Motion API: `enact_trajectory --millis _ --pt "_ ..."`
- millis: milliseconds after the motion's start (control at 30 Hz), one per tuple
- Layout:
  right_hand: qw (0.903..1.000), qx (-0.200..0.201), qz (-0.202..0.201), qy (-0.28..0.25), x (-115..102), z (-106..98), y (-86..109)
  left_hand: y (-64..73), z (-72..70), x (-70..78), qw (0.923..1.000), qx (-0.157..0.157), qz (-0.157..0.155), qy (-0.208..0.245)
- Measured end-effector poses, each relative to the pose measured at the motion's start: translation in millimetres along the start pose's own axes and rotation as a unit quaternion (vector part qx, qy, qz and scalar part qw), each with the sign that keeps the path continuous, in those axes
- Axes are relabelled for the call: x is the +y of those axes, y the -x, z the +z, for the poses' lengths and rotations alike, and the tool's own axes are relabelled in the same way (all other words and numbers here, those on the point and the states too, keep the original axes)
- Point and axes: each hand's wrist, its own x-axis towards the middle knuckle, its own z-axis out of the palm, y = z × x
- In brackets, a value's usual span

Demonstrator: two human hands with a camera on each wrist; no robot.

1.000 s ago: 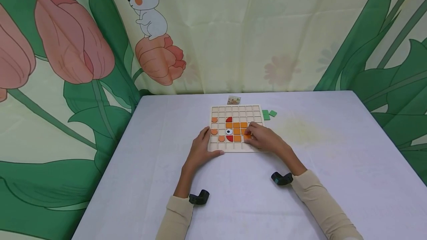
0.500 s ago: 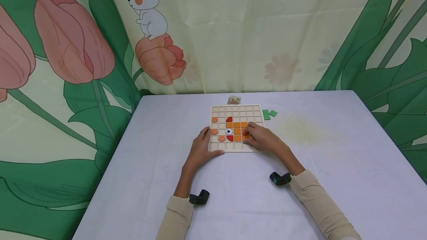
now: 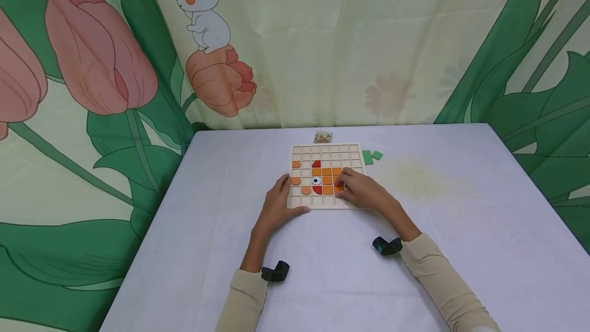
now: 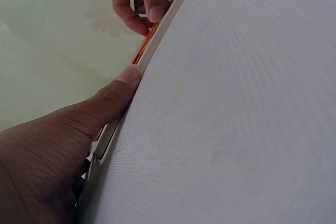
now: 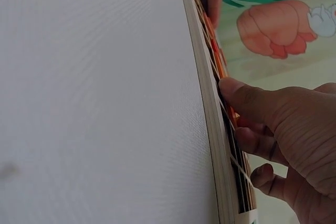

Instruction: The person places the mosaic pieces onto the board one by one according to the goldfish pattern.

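A wooden grid board (image 3: 324, 201) lies on the table, with orange square tiles (image 3: 327, 180), red curved tiles (image 3: 316, 164), round orange tiles (image 3: 296, 164) and an eye tile (image 3: 316, 181) in its cells. My left hand (image 3: 278, 201) holds the board's near left corner, fingers along the left side and thumb on the front edge. Over the right part of the board, my right hand (image 3: 364, 190) pinches an orange tile (image 3: 339, 189) at a cell, largely covered by the fingertips. In the right wrist view, the thumb (image 5: 233, 88) touches the orange pieces at the board's surface.
Green tiles (image 3: 367, 157) lie just right of the board's far corner. Behind the board is a small patterned card (image 3: 323, 137). A white cloth covers the table (image 3: 332, 281), and a printed curtain (image 3: 341, 50) hangs behind it.
My right hand has shifted slightly left over the board, still at the orange tile. The left hand stays at the board's corner.
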Motion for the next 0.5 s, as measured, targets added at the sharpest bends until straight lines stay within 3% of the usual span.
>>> enact_trajectory --millis 500 --pt "0.9997 0.011 -0.01 -0.018 4.4 -0.6 0.3 -0.8 0.2 0.3 1.0 0.0 -0.004 0.003"
